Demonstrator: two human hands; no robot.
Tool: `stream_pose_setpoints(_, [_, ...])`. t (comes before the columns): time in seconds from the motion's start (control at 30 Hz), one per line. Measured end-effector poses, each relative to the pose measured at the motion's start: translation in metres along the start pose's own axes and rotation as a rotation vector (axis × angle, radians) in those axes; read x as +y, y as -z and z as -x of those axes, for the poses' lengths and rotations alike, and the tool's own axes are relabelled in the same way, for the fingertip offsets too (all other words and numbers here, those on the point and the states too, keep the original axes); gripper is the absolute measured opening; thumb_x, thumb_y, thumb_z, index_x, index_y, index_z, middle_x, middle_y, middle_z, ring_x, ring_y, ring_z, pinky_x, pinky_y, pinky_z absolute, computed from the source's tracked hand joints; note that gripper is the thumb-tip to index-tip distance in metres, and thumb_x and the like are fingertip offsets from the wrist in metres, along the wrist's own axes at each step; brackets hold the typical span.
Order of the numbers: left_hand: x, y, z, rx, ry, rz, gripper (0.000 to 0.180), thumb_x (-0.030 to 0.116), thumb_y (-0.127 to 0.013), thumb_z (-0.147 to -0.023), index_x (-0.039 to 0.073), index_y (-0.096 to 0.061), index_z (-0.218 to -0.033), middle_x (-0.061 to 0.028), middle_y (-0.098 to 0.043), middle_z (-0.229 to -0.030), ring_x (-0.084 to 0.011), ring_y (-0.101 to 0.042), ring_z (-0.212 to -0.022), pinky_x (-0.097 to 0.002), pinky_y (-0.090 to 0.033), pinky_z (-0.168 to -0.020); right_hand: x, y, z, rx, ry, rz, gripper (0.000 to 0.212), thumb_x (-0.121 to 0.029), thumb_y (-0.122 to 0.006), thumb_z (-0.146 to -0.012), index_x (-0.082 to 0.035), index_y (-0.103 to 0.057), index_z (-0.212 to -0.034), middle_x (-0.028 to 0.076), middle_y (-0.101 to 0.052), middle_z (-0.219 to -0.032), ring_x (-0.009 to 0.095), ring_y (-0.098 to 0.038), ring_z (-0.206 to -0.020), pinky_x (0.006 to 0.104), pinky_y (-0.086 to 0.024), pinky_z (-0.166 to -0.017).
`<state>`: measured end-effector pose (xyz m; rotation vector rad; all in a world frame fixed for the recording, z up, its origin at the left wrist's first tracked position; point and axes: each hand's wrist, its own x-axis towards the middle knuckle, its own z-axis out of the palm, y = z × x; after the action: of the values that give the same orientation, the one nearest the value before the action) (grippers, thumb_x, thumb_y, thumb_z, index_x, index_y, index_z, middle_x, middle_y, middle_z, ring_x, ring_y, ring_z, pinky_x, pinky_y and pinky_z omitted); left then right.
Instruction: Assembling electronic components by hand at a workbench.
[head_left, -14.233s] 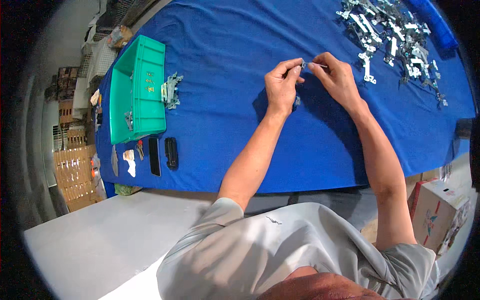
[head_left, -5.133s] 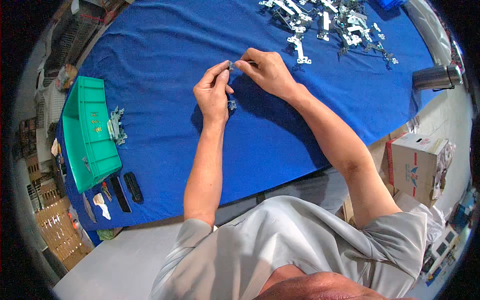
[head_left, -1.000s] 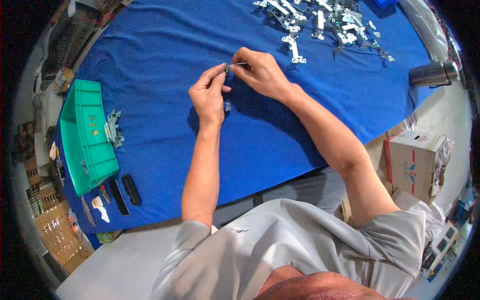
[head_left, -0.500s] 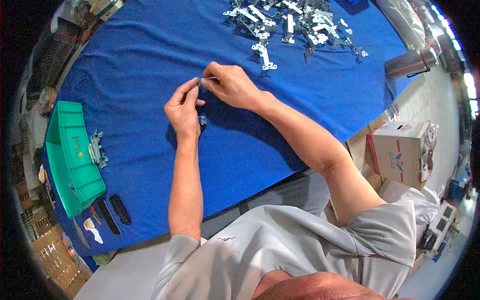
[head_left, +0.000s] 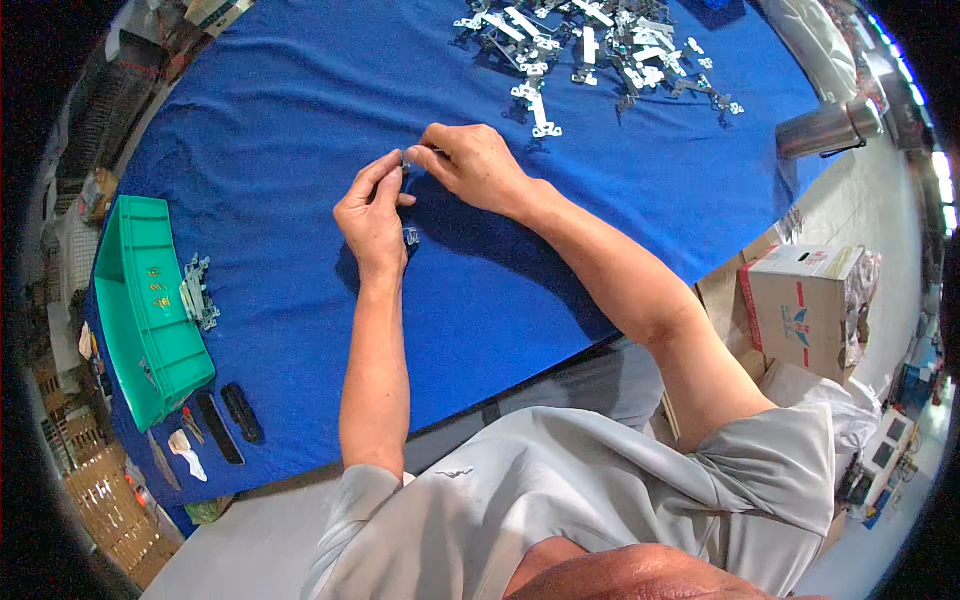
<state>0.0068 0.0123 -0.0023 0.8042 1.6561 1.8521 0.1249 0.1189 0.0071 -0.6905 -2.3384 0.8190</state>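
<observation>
Left hand pinches metal bracket, upper left-centre of frame; right hand just right, can't tell if pinching; long axis hidden.

Your left forearm rises nearly straight, the left hand closed in a pinch; your right forearm slants leftward, the right hand curled. Your 2 hands nearly meet at the fingertips.

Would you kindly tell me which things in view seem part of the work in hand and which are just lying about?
Likely in the work:
small metal part in the left hand, right hand at it
pile of metal brackets
green bin

Seemingly lying about:
steel flask
white scrap
flat black object
cardboard box
</observation>
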Motion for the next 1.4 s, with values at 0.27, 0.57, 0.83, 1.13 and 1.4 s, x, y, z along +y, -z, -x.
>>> stream_pose_setpoints(0.27, [-0.002,0.0,-0.001,-0.011,-0.013,0.032,0.018,0.0,-0.063,-0.088,-0.002,-0.072,-0.104,-0.0102,-0.07,-0.102,-0.0109,-0.064,-0.072,-0.0217,-0.055,-0.057,0.008,-0.006,0.0,0.067,0.078,-0.169,0.021,-0.017,-0.068,-0.09,0.002,-0.063,-0.097,0.015,-0.065,-0.076,0.021,-0.063,-0.065,0.0332,-0.05,-0.059])
stream_pose_setpoints(0.57, [-0.002,0.003,-0.004,0.021,0.021,0.12,0.02,0.0,-0.062,-0.09,-0.004,-0.068,-0.108,-0.0122,-0.07,-0.1,-0.0165,-0.068,-0.084,-0.0259,-0.059,-0.061,0.008,-0.005,-0.003,0.12,0.023,-0.169,0.02,-0.018,-0.067,-0.09,0.001,-0.062,-0.096,0.017,-0.067,-0.079,0.022,-0.066,-0.067,0.0328,-0.049,-0.059])
stream_pose_setpoints(0.83, [-0.005,0.002,-0.004,-0.029,0.005,0.162,0.017,0.004,-0.061,-0.091,-0.004,-0.069,-0.104,-0.0117,-0.07,-0.096,-0.0156,-0.068,-0.081,-0.0289,-0.06,-0.064,0.014,-0.006,-0.003,0.095,-0.03,-0.176,0.02,-0.02,-0.066,-0.091,0.0,-0.064,-0.094,0.018,-0.067,-0.078,0.025,-0.066,-0.067,0.0348,-0.05,-0.061])
stream_pose_setpoints(1.13, [0.002,0.008,-0.006,0.004,0.066,0.244,0.013,0.006,-0.056,-0.095,-0.002,-0.063,-0.104,-0.0096,-0.068,-0.097,-0.0189,-0.07,-0.084,-0.0276,-0.058,-0.061,0.01,-0.008,-0.002,0.115,0.054,-0.239,0.022,-0.02,-0.065,-0.092,0.001,-0.063,-0.095,0.016,-0.068,-0.079,0.02,-0.066,-0.068,0.032,-0.05,-0.064])
stream_pose_setpoints(1.4, [0.016,0.034,0.015,0.008,0.22,0.205,0.018,0.004,-0.064,-0.09,-0.001,-0.063,-0.107,-0.0086,-0.068,-0.097,-0.0147,-0.066,-0.076,-0.0242,-0.054,-0.059,0.013,-0.006,-0.001,0.09,0.044,-0.211,0.022,-0.021,-0.065,-0.092,0.001,-0.063,-0.094,0.016,-0.066,-0.077,0.022,-0.063,-0.065,0.0336,-0.048,-0.063])
